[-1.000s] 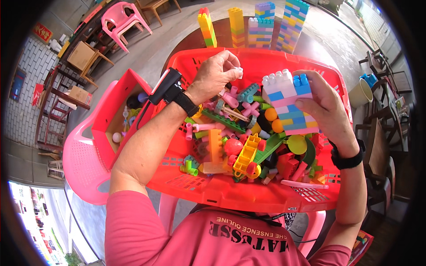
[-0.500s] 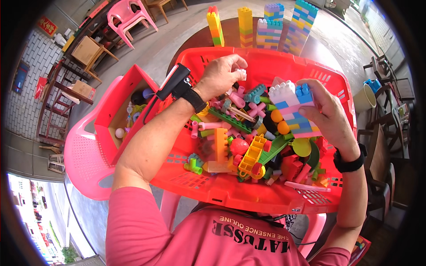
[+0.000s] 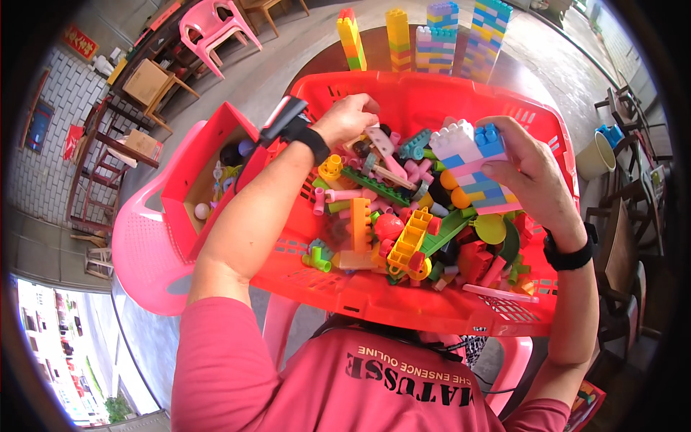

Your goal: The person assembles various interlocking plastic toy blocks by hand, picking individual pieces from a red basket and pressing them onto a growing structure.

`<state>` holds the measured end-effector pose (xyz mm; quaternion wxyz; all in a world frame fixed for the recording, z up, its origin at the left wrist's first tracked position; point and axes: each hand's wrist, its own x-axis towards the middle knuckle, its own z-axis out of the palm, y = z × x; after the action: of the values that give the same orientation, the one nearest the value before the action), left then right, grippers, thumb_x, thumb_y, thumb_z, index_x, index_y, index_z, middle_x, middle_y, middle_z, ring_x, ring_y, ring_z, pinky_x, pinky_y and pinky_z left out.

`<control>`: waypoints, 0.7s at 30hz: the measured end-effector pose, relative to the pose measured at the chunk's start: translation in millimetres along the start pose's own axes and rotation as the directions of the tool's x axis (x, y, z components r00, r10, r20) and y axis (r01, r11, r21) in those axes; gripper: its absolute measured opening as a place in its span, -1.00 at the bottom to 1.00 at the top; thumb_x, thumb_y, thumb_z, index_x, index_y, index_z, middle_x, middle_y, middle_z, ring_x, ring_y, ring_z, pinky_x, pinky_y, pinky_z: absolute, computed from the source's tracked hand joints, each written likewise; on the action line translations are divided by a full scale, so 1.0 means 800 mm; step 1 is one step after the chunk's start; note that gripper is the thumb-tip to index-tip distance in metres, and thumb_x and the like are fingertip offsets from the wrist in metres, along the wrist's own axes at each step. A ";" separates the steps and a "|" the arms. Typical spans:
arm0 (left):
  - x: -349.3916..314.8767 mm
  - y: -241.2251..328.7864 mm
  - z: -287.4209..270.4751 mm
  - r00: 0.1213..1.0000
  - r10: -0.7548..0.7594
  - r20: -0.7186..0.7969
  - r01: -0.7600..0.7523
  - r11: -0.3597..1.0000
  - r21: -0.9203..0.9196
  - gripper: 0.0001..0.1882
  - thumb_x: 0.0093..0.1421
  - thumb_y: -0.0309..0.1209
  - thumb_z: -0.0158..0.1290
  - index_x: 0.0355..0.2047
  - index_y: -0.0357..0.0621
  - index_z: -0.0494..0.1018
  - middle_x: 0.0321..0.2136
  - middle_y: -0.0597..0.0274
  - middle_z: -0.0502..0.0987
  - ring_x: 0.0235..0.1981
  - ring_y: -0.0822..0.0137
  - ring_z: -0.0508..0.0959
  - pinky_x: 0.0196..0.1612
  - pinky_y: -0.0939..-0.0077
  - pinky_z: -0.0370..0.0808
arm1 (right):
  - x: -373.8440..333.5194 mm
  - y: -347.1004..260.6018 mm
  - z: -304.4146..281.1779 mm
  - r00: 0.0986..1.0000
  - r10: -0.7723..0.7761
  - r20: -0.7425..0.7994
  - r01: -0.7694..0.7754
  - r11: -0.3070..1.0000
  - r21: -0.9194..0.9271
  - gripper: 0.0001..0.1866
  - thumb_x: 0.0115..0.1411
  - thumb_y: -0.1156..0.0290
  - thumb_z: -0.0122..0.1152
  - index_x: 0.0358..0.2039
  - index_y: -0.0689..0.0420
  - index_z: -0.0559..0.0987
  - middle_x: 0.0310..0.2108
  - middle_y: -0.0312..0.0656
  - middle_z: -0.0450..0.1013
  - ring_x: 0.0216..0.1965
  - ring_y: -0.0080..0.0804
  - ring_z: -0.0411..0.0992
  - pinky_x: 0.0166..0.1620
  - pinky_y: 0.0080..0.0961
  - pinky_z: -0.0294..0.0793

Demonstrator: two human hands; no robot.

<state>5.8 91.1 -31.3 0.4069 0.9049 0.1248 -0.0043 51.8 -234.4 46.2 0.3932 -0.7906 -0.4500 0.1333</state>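
Note:
My right hand (image 3: 536, 169) grips a stack of building blocks (image 3: 471, 165), with white and blue studs on top and pink, blue and yellow layers below. The stack is held tilted above the right part of a red plastic basket (image 3: 425, 317). Over the far left part of the basket, my left hand (image 3: 349, 117) has its fingers curled down and closed. A pink piece with holes (image 3: 381, 141) lies right by the fingertips; whether they grip it is hidden. Under both hands are mixed toys, among them a yellow toy vehicle frame (image 3: 409, 241) and a green plate (image 3: 374, 187).
Several block towers, including a yellow one (image 3: 398, 39) and a multicoloured one (image 3: 486, 39), stand on a round brown table (image 3: 317, 61) beyond the basket. To the left, a pink chair (image 3: 147, 245) bears a red box (image 3: 230, 129) of small toys. Wooden furniture stands at right.
My left hand has lowered toward the pile, and the small pale block in its fingers is now out of sight. The right hand still holds the block stack. The whole view has shifted slightly.

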 end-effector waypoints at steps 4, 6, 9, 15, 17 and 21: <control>0.001 0.008 -0.005 0.958 0.236 0.161 -0.035 0.655 -0.755 -0.76 0.35 -0.43 -0.01 0.01 -0.15 0.40 -0.28 0.31 0.56 -0.28 0.44 0.58 -0.17 0.47 0.56 | -0.001 0.000 -0.001 0.998 -0.054 -0.032 0.055 0.998 0.022 -0.54 0.10 0.59 0.23 0.05 0.17 0.40 -0.31 -0.18 0.45 -0.29 -0.42 0.42 -0.15 -0.48 0.41; 0.001 0.010 -0.008 0.993 0.109 0.039 -0.053 0.726 -0.686 -0.77 0.34 -0.42 0.00 -0.01 -0.16 0.41 -0.27 0.32 0.56 -0.29 0.45 0.58 -0.18 0.47 0.56 | 0.002 0.002 0.005 0.979 -0.167 -0.117 0.172 0.985 0.030 -0.54 0.07 0.54 0.31 0.01 0.15 0.42 -0.50 -0.11 0.40 -0.51 -0.24 0.35 -0.36 -0.41 0.37; -0.001 0.003 -0.005 0.982 0.070 -0.174 -0.099 0.981 -0.165 -0.77 0.28 -0.38 -0.01 -0.12 -0.20 0.48 -0.30 0.07 0.60 -0.23 0.16 0.63 -0.14 0.25 0.58 | 0.003 0.005 0.007 0.975 -0.186 -0.123 0.190 0.981 0.023 -0.53 0.07 0.55 0.30 0.02 0.15 0.42 -0.49 -0.11 0.40 -0.50 -0.24 0.36 -0.36 -0.41 0.37; -0.003 -0.021 0.006 0.996 -0.076 0.036 0.025 0.671 0.741 -0.71 0.04 -0.35 0.01 -0.38 -0.33 0.58 -0.33 -0.28 0.58 -0.21 -0.19 0.59 -0.10 -0.03 0.51 | -0.001 -0.005 -0.003 0.999 -0.042 0.008 0.042 0.999 0.013 -0.52 0.09 0.59 0.20 0.06 0.20 0.39 -0.22 -0.14 0.49 -0.18 -0.42 0.49 -0.05 -0.47 0.46; -0.001 -0.023 0.005 0.988 -0.083 0.133 -0.042 0.679 0.733 -0.70 0.04 -0.35 -0.01 -0.37 -0.35 0.58 -0.32 -0.29 0.57 -0.24 -0.22 0.58 -0.14 -0.06 0.52 | -0.001 -0.010 -0.003 0.998 -0.060 0.011 0.060 0.998 0.004 -0.52 0.10 0.59 0.20 0.06 0.20 0.39 -0.22 -0.13 0.48 -0.19 -0.41 0.50 -0.05 -0.47 0.46; 0.004 -0.016 0.006 0.951 0.019 0.307 -0.091 0.971 0.220 -0.66 0.12 -0.49 -0.09 -0.14 -0.29 0.56 -0.35 0.06 0.62 -0.36 0.27 0.64 -0.34 0.40 0.55 | -0.004 -0.014 -0.006 0.999 -0.047 0.013 0.047 0.999 0.015 -0.53 0.10 0.59 0.18 0.06 0.20 0.40 -0.23 -0.14 0.48 -0.19 -0.41 0.49 -0.05 -0.47 0.46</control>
<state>6.4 96.8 -44.5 0.3128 0.9379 0.0342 -0.1461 46.3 -235.9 56.9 0.3990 -0.7759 -0.4702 0.1329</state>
